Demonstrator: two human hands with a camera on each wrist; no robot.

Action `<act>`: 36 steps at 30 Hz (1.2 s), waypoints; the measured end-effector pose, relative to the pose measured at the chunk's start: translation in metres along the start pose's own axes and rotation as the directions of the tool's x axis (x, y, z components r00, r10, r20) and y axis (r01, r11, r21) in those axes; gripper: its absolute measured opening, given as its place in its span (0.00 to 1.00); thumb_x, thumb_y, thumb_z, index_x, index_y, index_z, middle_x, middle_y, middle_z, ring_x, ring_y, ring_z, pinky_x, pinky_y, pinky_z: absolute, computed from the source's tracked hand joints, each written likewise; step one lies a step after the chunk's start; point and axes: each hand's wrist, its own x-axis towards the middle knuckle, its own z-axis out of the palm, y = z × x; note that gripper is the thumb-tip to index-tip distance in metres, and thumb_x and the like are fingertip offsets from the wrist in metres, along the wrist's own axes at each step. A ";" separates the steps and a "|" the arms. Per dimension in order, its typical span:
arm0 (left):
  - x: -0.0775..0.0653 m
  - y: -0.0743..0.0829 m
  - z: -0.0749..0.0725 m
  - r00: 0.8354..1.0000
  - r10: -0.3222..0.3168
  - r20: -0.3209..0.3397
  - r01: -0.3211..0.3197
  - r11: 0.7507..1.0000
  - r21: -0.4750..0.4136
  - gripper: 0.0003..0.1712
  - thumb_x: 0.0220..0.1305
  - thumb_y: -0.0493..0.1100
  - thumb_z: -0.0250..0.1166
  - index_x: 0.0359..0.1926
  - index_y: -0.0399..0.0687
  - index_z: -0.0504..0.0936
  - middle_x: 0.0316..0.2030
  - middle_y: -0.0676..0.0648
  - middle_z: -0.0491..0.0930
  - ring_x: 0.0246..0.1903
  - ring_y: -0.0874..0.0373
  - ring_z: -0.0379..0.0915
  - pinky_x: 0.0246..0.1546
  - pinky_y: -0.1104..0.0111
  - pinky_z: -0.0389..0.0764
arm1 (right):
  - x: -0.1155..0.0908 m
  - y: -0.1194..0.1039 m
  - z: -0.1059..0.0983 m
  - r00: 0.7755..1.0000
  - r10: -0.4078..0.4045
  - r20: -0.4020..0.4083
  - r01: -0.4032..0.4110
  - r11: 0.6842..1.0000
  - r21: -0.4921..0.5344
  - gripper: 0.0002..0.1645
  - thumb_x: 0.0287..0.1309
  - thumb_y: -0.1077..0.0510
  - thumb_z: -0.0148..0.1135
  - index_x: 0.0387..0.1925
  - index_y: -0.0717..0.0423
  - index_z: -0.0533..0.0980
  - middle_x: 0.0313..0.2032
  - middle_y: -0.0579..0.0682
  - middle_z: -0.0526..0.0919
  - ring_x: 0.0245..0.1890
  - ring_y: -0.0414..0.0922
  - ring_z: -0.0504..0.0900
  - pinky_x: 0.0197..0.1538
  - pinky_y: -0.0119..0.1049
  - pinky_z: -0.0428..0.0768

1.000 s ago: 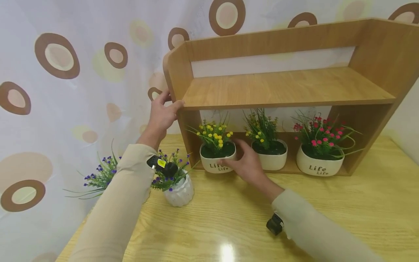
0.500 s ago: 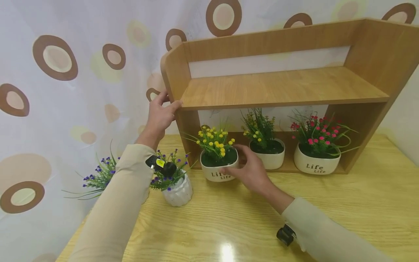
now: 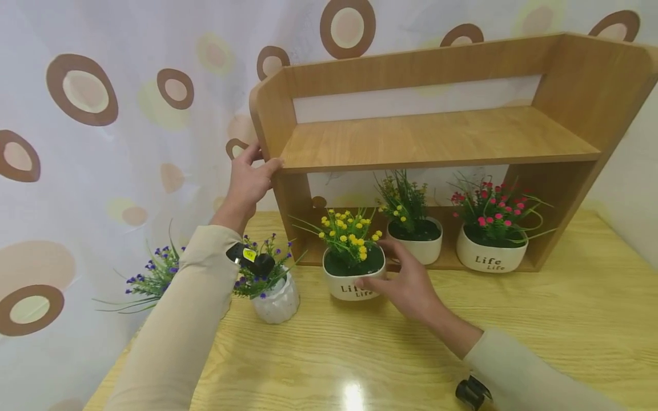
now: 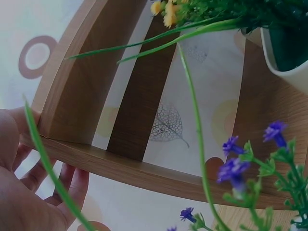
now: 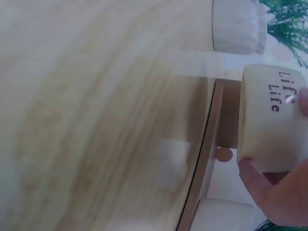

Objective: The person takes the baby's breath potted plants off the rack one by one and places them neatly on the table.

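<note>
In the head view my right hand [image 3: 413, 291] holds a cream oval flowerpot [image 3: 340, 285] with yellow artificial flowers by its right end, thumb on the front and fingers behind. The pot is upright, in front of the shelf's lower compartment. Its underside is off the table in the right wrist view, where the pot's wall [image 5: 269, 130] shows "Life" lettering. My left hand [image 3: 247, 185] grips the left side of the wooden shelf [image 3: 437, 137], thumb at the front edge and fingers behind the side panel. The left wrist view shows that hand [image 4: 33, 192] at the panel.
In the lower compartment stand a second yellow-flowered pot [image 3: 421, 248] and a pink-flowered pot [image 3: 490, 254]. A white pot [image 3: 277, 299] with purple flowers stands on the table [image 3: 308, 359] by my left forearm; another purple plant [image 3: 159, 271] is partly behind my sleeve.
My right hand has brought the yellow-flowered pot out from the shelf's lower left, forward and to the right. My left hand has kept its grip on the shelf's side.
</note>
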 end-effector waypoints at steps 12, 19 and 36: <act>-0.001 0.001 0.000 1.000 -0.004 0.001 0.003 0.999 0.032 0.34 0.69 0.39 0.62 0.74 0.57 0.67 0.58 0.41 0.67 0.58 0.43 0.74 0.55 0.51 0.80 | -0.021 0.000 -0.002 0.996 0.085 0.005 -0.085 0.996 0.029 0.55 0.44 0.49 0.83 0.69 0.55 0.62 0.64 0.60 0.70 0.58 0.62 0.76 0.55 0.51 0.81; -0.001 0.002 0.000 1.000 -0.010 0.001 0.010 1.000 0.027 0.34 0.69 0.39 0.62 0.74 0.56 0.67 0.58 0.41 0.67 0.58 0.43 0.74 0.55 0.52 0.80 | -0.028 0.000 -0.002 0.994 0.111 0.006 -0.111 0.993 0.026 0.54 0.42 0.48 0.83 0.67 0.56 0.63 0.62 0.60 0.71 0.57 0.60 0.76 0.55 0.50 0.81; -0.001 0.000 0.000 1.000 0.004 0.003 -0.005 1.000 0.029 0.33 0.69 0.40 0.62 0.73 0.57 0.68 0.58 0.41 0.67 0.59 0.42 0.73 0.55 0.49 0.79 | -0.039 0.004 0.006 0.990 0.140 0.020 -0.140 0.989 0.052 0.55 0.40 0.51 0.85 0.65 0.58 0.62 0.61 0.62 0.71 0.56 0.59 0.76 0.52 0.48 0.81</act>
